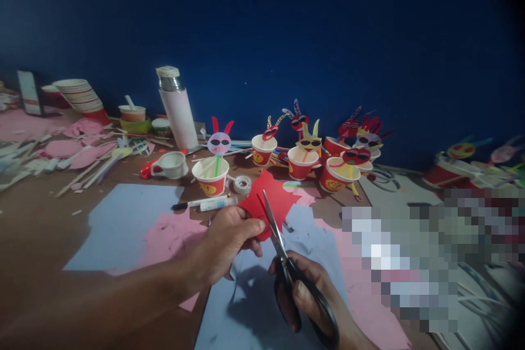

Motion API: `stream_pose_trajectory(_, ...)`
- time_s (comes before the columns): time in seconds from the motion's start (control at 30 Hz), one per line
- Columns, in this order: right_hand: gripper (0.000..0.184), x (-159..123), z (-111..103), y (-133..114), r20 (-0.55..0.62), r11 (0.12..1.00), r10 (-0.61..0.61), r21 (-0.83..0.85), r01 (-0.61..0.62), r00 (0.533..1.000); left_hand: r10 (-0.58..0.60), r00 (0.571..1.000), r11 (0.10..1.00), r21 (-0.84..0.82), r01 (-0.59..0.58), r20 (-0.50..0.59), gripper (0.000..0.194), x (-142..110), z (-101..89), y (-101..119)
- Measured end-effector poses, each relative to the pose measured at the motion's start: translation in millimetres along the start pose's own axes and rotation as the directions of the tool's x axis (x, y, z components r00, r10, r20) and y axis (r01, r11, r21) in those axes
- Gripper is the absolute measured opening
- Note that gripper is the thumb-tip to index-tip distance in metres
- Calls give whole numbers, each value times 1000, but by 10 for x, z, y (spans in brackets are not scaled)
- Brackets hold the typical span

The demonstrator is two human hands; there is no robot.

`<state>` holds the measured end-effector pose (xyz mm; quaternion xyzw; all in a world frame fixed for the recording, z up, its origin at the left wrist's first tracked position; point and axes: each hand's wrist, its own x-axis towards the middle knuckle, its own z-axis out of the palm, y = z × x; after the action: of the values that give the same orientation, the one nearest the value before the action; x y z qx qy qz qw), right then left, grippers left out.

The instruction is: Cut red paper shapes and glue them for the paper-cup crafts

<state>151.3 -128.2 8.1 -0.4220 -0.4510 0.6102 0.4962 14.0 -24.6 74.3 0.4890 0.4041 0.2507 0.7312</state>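
My left hand pinches a piece of red paper by its lower edge, fingers closed on it. My right hand grips black-handled scissors, whose blades point up and away and cut into the red paper near my left thumb. Both hands hover over light blue sheets and pink sheets on the brown table.
Red paper cups with paper faces on sticks stand in a row behind. A white mug, tape roll, marker and glue stick, white flask, stacked cups and paper scraps lie left. A blurred patch covers the right.
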Motion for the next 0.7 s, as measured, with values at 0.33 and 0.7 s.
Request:
stream_pose_trajectory(0.33, 49, -4, 23, -50, -22, 997, -31, -70, 29, 999, 31, 999, 999, -15, -30, 44, 13, 12, -21, -50)
stream_pose_trajectory(0.7, 50, 8, 10, -23, -25, 999, -36, -32, 35, 999, -53, 998, 998, 27, 52, 31, 15, -19, -14, -21)
